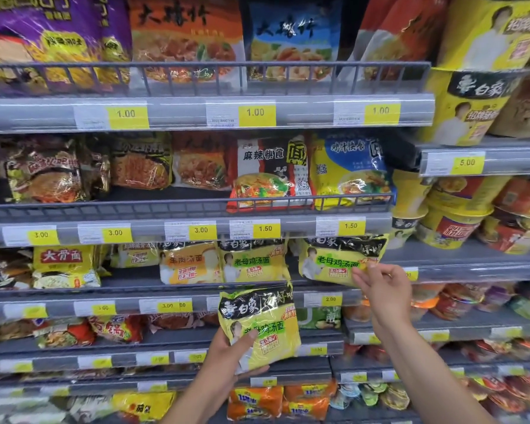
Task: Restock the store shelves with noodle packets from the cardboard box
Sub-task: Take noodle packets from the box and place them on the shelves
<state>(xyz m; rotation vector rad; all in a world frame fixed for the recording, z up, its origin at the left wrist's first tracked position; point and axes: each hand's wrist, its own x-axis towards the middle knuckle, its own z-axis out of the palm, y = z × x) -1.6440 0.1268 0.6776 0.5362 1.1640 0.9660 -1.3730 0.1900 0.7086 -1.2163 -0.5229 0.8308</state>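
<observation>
My left hand (236, 353) grips a yellow noodle packet (259, 324) by its lower edge and holds it upright in front of the shelves. My right hand (380, 286) reaches up to the third shelf, where its fingertips pinch the lower right corner of a matching yellow packet (338, 258). That packet sits tilted at the right end of the shelf (318, 283). Another packet of the same kind (251, 261) stands just left of it. The cardboard box is out of view.
Grey wire-fronted shelves (196, 111) carry rows of other noodle bags with yellow price tags. Yellow and red cup noodles (459, 218) fill the rack at the right. A gap (129, 273) lies in the third shelf left of the yellow packets.
</observation>
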